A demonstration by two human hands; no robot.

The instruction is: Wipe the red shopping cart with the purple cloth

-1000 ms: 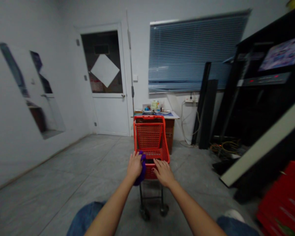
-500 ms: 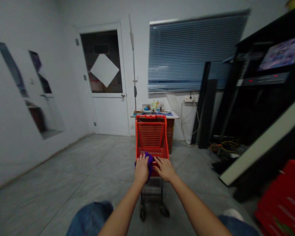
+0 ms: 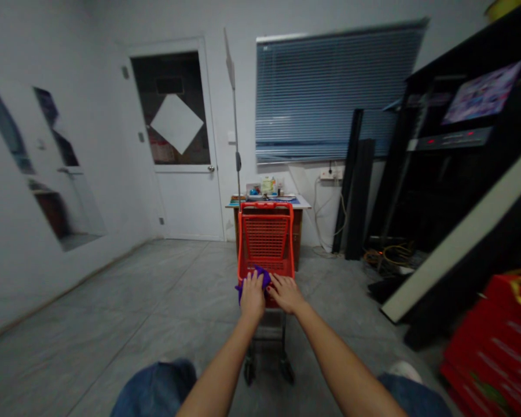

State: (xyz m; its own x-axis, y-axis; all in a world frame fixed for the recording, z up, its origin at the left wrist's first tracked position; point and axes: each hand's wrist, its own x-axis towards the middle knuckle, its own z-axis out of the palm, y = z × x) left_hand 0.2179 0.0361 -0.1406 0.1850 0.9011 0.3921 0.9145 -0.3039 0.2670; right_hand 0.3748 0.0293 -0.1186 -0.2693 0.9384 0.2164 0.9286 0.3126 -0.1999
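Observation:
A red shopping cart (image 3: pixel 267 238) stands upright on the floor straight in front of me, its grey legs and dark wheels showing below. My left hand (image 3: pixel 252 296) presses a purple cloth (image 3: pixel 263 278) against the cart's near rim, fingers curled over it. Part of the cloth sticks out on both sides of that hand. Just to the right, my right hand (image 3: pixel 287 293) grips the same rim, its fingers bent over the edge close to the cloth. The palms and the rim beneath them are hidden.
Behind the cart is a desk (image 3: pixel 304 204) with small items. A thin pole (image 3: pixel 235 121) rises beside it. To the right are a black rack (image 3: pixel 455 191), a leaning pale board (image 3: pixel 460 237), loose cables and red bags (image 3: pixel 490 347). A white door (image 3: pixel 186 202) is at back left.
The view has turned slightly right, so the room sits further left. Both hands stay at the cart's rim, and the right hand has come a little nearer the cloth.

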